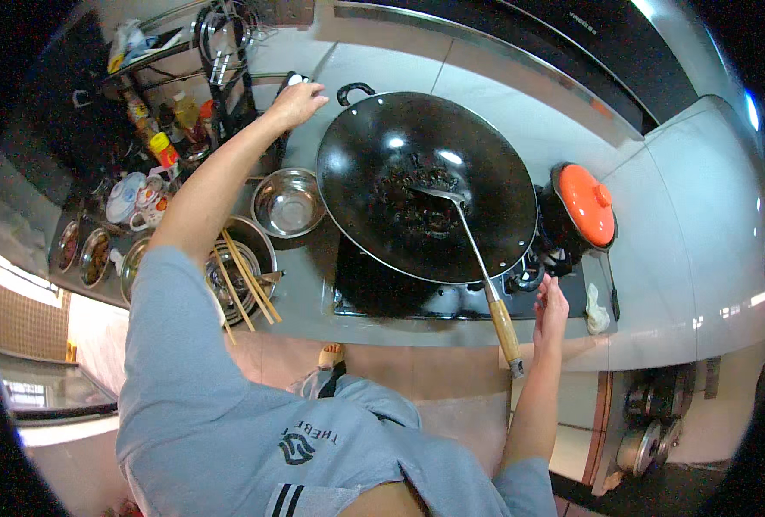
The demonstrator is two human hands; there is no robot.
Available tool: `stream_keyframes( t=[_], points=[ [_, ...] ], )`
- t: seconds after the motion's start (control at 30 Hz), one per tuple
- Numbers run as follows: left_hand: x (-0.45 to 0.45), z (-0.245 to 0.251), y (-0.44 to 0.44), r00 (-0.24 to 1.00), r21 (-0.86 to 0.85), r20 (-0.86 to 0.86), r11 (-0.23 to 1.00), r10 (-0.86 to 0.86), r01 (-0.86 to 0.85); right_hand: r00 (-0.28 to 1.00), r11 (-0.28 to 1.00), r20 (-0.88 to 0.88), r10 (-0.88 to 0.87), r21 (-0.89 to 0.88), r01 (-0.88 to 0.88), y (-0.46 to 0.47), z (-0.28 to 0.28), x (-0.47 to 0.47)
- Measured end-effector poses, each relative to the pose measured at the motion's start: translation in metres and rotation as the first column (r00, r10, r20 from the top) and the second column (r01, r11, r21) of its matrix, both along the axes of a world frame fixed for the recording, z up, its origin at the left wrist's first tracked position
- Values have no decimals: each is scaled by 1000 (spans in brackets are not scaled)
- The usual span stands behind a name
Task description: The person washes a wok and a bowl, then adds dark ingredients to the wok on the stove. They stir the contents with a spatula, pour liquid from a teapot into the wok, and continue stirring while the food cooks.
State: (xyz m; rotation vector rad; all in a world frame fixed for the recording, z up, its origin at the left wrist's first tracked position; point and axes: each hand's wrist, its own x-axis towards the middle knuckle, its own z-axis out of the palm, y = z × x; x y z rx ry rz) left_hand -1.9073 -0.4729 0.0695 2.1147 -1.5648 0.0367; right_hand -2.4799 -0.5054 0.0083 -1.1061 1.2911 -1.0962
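Note:
A large black wok [369, 220] rests over the hob, with dark bits of food [421, 194] at its bottom. Inside it leans a metal wok spatula [473, 236], its wooden handle [504, 326] sticking out over the near rim. My left hand [299, 103] hovers just left of the wok's far-left loop handle [354, 92], fingers apart and holding nothing. Close beside the near-right loop handle [527, 279] is my right hand [551, 310], empty with its fingers extended; whether the fingertips touch that handle is unclear.
A black pot with an orange lid [586, 203] stands right of the wok. Left are a steel bowl [288, 203], a basin with chopsticks [243, 274], a teapot [153, 203] and bottles [187, 113] under a rack. A white cloth [595, 310] lies right of the hob [395, 291].

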Motion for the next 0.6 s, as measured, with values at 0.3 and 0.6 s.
stream_keyframes(
  t=[0.3,0.6],
  points=[
    [48,-69,-98,519,53,-852,998,69,-46,998,996,21,-64,59,63,-4,0,19],
    [66,-92,-138,311,-20,-950,992,20,-125,978,1000,207,9,-1,-9,-13,-11,13]
  ],
)
